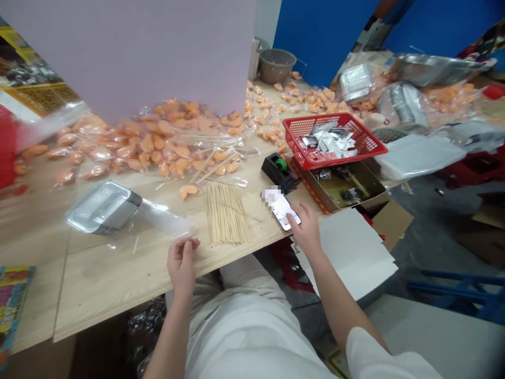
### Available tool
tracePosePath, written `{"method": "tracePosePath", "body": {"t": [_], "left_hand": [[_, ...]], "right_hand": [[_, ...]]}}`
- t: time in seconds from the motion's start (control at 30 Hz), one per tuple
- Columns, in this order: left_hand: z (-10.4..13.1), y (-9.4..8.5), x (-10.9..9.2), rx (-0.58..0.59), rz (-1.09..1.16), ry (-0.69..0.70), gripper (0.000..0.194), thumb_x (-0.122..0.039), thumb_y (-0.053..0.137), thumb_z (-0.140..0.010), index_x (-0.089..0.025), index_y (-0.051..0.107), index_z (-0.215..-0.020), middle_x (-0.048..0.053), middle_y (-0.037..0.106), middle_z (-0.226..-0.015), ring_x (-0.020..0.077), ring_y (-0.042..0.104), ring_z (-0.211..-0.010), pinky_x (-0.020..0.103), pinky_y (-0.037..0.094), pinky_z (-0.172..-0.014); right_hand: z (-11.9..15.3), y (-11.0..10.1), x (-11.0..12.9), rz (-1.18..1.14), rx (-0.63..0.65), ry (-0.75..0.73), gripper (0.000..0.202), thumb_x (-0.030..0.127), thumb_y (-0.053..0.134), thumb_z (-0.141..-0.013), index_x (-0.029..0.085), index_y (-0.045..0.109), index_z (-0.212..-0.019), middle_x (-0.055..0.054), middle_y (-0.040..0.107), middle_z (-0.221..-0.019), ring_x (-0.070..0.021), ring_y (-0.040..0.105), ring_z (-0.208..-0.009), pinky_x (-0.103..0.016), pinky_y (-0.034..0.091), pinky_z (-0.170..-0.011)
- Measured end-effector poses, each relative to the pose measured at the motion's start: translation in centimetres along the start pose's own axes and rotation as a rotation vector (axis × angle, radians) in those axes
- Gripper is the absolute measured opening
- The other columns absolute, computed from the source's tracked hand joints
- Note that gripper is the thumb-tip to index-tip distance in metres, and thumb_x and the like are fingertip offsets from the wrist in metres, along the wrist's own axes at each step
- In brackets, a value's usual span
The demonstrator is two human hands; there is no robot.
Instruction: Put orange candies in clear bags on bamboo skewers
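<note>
The right hand (306, 229) is resting its thumb on the phone (281, 208), with its fingers loosely spread. The phone is lying on the table (114, 284), just right of the middle of the frame. Its long side is slanting from upper left to lower right, down toward the right hand. The left hand (181, 263) is much farther off, curling its fingers at the table's edge. It is almost meeting the end of a clear plastic bag (168, 218); I cannot tell if it is pinching it. Thin sticks (226, 216) are lying between the hands. A black tape holder (272, 167) is sitting just behind the phone. The phone's words are too blurry to read, and so are those on the bright sheet (13, 302) at the lower left.
</note>
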State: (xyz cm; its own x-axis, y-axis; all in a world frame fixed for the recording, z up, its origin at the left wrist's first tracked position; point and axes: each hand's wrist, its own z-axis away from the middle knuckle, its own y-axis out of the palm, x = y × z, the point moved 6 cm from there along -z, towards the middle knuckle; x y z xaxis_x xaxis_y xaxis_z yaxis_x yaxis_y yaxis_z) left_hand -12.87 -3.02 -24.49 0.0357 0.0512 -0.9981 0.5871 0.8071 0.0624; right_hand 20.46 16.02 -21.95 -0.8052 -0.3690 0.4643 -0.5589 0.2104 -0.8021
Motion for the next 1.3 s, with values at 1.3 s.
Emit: {"method": "tracePosePath", "body": {"t": [1.3], "left_hand": [[-0.1, 0.1, -0.4, 0.008, -0.061, 0.034, 0.019, -0.034, 0.071, -0.078, -0.018, 0.066, -0.088, 0.002, 0.067, -0.091, 0.0128, 0.067, -0.08, 0.028, 0.055, -0.08]], "right_hand": [[-3.8, 2.5, 1.3, 0.402, 0.452, 0.159, 0.08, 0.062, 0.068, -0.071, 0.008, 0.052, -0.127, -0.02, 0.056, -0.116, -0.0349, 0.049, -0.11, -0.039, 0.037, -0.089]]}}
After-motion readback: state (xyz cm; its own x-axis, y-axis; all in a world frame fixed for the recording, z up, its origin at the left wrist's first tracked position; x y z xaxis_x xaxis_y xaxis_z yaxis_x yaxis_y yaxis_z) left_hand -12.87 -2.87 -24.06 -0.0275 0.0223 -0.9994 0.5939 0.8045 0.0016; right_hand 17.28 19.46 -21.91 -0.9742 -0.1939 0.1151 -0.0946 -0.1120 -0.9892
